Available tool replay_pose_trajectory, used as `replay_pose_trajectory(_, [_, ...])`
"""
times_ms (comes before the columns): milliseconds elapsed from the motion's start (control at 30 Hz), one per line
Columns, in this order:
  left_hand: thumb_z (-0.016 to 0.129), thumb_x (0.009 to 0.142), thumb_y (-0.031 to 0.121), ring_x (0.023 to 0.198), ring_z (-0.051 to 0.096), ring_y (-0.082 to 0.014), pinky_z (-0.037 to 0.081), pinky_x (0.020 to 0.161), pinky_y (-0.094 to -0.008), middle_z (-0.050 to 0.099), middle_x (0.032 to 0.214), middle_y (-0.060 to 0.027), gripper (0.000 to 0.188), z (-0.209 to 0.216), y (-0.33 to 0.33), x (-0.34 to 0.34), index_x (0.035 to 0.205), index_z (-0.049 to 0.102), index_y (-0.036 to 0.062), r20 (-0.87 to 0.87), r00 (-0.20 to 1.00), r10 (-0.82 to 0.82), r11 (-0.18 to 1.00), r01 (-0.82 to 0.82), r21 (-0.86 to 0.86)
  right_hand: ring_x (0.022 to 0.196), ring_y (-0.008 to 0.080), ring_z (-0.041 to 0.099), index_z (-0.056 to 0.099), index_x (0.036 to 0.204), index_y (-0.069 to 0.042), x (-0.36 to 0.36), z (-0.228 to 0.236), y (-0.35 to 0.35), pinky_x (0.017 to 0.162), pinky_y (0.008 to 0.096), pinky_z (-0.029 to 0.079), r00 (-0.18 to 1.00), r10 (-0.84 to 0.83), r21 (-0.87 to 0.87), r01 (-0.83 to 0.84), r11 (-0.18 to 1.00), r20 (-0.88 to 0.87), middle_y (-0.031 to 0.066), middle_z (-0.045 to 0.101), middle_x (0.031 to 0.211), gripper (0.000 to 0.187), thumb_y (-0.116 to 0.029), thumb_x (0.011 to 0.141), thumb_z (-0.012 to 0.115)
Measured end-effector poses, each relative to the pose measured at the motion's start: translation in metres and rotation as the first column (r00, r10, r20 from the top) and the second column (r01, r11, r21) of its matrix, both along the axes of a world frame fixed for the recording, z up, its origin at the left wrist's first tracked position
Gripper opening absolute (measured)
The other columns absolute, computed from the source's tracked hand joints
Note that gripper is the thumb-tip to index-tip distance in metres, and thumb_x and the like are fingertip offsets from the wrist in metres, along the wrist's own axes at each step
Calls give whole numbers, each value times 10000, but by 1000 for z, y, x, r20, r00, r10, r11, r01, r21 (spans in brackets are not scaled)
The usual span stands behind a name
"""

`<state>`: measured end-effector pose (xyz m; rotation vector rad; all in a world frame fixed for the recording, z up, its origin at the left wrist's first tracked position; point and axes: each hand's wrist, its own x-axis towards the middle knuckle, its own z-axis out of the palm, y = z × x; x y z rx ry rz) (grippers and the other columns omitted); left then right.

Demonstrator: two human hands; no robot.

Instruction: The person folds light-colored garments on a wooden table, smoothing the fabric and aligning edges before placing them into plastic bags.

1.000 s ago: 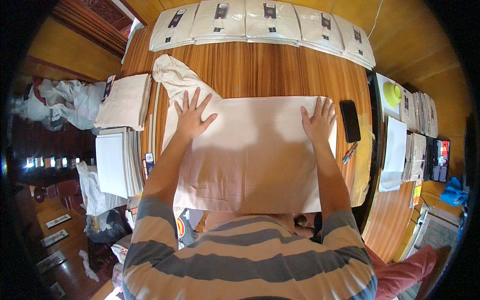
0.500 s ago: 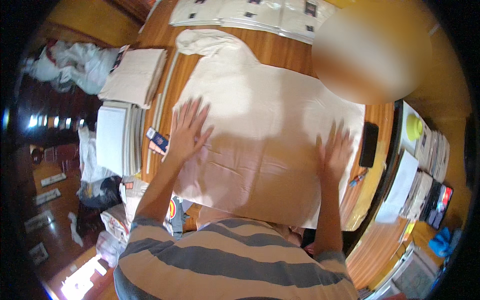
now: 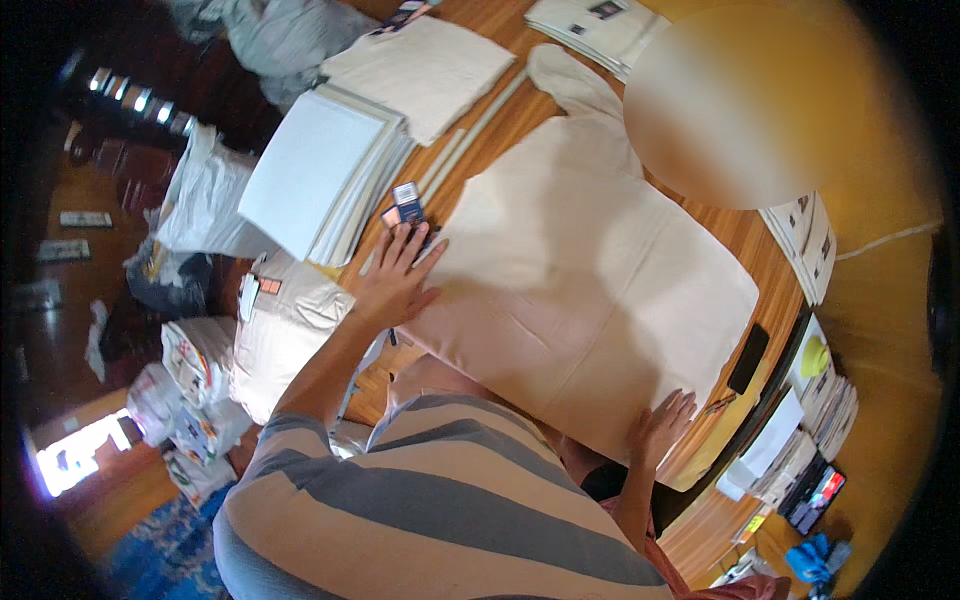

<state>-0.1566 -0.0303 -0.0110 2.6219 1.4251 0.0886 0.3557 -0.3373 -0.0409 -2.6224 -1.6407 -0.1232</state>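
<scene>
A large cream cloth (image 3: 590, 270) lies spread on the wooden table in front of me, its far end bunched into a loose fold. My left hand (image 3: 398, 278) rests with fingers apart at the cloth's left edge. Its fingertips reach the small dark blue and peach tags (image 3: 405, 205) beside the cloth; whether they touch them I cannot tell. On the cloth's near right corner my right hand (image 3: 662, 428) lies flat, fingers stretched out and holding nothing.
Left of the cloth stand a stack of white sheets (image 3: 312, 170) and a folded cream fabric pile (image 3: 425, 70). Thin pale strips (image 3: 470, 130) lie alongside. A black phone (image 3: 748, 358) sits at the right edge. Folded packs (image 3: 595, 28) are at the far side.
The view has turned, so the table appears rotated clockwise. My left hand has slid off toward the tags at the left edge. My right hand has come nearer to the cloth's near right corner.
</scene>
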Motion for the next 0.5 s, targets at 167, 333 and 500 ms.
replay_pose_trajectory(167, [754,903,422,1568,260,-459,211,1246,-653,257,1701,-263,815,-2,-54,-36,1604,440,149,113,978,175,982,-181,50,1435,465,461,576,1418,-19,-124,79,191,1194,546,374,847,496,456,-372,809,-191,275,478,1550,550,-138,919,773])
replay_pose_trajectory(333, [804,854,280,1528,327,-477,241,1240,-648,311,1671,-266,780,-9,-93,-65,1541,488,86,474,855,209,973,-229,-15,1289,408,594,638,1292,16,-377,132,359,1103,493,478,330,868,605,-624,495,-371,230,619,1399,480,-205,898,803])
replay_pose_trajectory(500, [803,849,202,1460,442,-415,317,1223,-603,509,1528,-200,722,6,-130,-100,1493,515,49,574,784,237,970,-227,-90,1305,545,542,615,1328,16,-560,95,411,1094,550,475,403,911,536,-752,385,-88,349,563,1407,700,-476,861,792])
